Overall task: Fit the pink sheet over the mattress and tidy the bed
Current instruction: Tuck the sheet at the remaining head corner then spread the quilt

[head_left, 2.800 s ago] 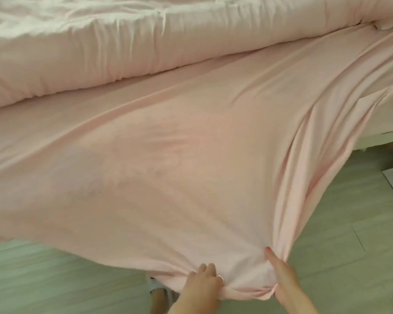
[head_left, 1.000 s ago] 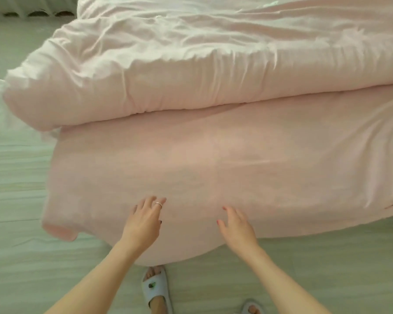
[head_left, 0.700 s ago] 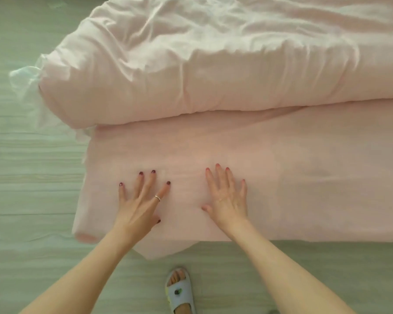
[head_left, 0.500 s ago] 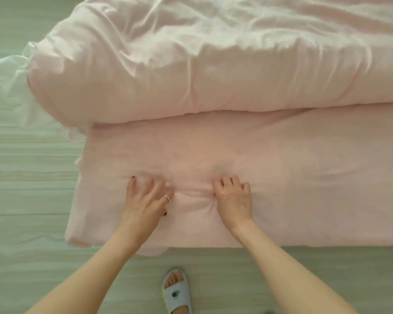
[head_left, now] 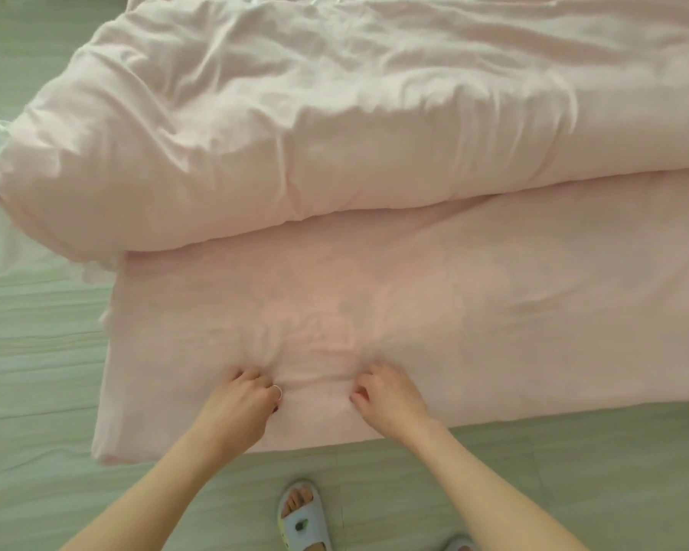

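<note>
Left hand (head_left: 242, 403) and right hand (head_left: 386, 399) both curled tight, each bunching a pinch of the pink sheet (head_left: 494, 312) near the bed's near edge; fabric wrinkles gather between them. Sheet lies spread over the mattress top, its near-left corner (head_left: 108, 451) hanging loose toward the floor (head_left: 36, 371). A folded pink duvet (head_left: 295, 125) sits along the far side, overhanging the left edge; a slippered foot (head_left: 305, 518) stands below.

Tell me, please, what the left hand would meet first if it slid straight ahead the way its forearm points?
Only more pink sheet under the left hand at first; then, probably, the rolled duvet lying across the bed.
</note>
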Action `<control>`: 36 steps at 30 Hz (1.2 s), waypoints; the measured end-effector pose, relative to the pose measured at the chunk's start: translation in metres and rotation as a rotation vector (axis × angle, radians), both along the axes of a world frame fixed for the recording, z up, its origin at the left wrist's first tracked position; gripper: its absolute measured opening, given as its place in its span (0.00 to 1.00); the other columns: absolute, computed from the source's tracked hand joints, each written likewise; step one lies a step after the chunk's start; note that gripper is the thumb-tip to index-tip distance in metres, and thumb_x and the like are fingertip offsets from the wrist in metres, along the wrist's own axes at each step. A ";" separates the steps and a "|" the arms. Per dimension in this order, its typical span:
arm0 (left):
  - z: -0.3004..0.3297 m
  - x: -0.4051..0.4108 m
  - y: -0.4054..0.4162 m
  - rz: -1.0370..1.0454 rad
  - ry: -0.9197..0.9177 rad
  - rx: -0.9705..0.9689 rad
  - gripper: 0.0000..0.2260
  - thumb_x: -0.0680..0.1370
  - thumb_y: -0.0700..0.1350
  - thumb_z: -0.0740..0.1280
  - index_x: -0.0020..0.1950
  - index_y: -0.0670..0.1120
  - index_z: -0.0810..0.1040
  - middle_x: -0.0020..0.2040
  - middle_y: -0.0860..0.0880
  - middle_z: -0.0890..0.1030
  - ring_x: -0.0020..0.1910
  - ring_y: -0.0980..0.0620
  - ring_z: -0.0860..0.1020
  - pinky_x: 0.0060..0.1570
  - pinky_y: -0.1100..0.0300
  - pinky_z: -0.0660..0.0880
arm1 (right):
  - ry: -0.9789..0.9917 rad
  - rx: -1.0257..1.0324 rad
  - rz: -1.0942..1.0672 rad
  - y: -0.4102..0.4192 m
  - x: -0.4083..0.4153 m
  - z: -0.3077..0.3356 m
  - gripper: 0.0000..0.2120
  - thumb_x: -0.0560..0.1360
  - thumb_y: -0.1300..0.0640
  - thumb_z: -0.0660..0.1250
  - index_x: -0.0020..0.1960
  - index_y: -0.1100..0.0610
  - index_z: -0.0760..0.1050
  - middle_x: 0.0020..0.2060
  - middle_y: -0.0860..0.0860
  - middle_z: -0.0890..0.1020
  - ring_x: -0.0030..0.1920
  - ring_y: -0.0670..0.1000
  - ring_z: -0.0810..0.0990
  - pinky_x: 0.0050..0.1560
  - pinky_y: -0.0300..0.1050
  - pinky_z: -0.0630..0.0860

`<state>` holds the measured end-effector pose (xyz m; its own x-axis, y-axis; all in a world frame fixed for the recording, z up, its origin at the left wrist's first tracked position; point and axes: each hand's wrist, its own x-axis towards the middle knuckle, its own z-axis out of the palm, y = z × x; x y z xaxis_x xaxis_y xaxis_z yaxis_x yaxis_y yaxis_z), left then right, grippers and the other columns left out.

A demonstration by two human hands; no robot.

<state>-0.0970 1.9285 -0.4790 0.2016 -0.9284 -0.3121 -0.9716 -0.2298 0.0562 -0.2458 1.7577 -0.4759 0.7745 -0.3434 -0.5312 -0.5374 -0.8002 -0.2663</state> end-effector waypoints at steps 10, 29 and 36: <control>0.036 -0.046 -0.167 0.099 0.084 -0.233 0.18 0.74 0.48 0.53 0.56 0.47 0.78 0.52 0.47 0.81 0.48 0.45 0.81 0.43 0.52 0.77 | -0.154 -0.159 -0.254 -0.139 -0.085 0.032 0.20 0.78 0.50 0.59 0.69 0.54 0.67 0.64 0.53 0.74 0.66 0.56 0.70 0.61 0.51 0.68; -0.044 -0.248 -0.502 -0.049 0.084 -0.056 0.24 0.78 0.59 0.50 0.73 0.55 0.63 0.75 0.48 0.63 0.74 0.39 0.60 0.66 0.27 0.54 | -0.067 -0.349 -0.422 -0.439 -0.284 -0.048 0.27 0.77 0.41 0.46 0.74 0.48 0.59 0.74 0.50 0.64 0.73 0.53 0.61 0.69 0.61 0.53; -0.022 -0.270 -0.535 -0.371 0.206 -0.141 0.21 0.78 0.50 0.52 0.68 0.49 0.70 0.71 0.47 0.70 0.71 0.45 0.67 0.67 0.35 0.62 | -0.009 -0.282 -0.707 -0.434 -0.360 -0.038 0.28 0.73 0.42 0.50 0.69 0.53 0.69 0.70 0.54 0.70 0.69 0.59 0.69 0.64 0.63 0.66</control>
<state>-0.3667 1.3932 -0.5013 -0.2060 -0.9626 -0.1761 -0.9522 0.1557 0.2627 -0.6054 1.3233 -0.5139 0.3237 -0.8814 -0.3442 -0.9461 -0.3047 -0.1095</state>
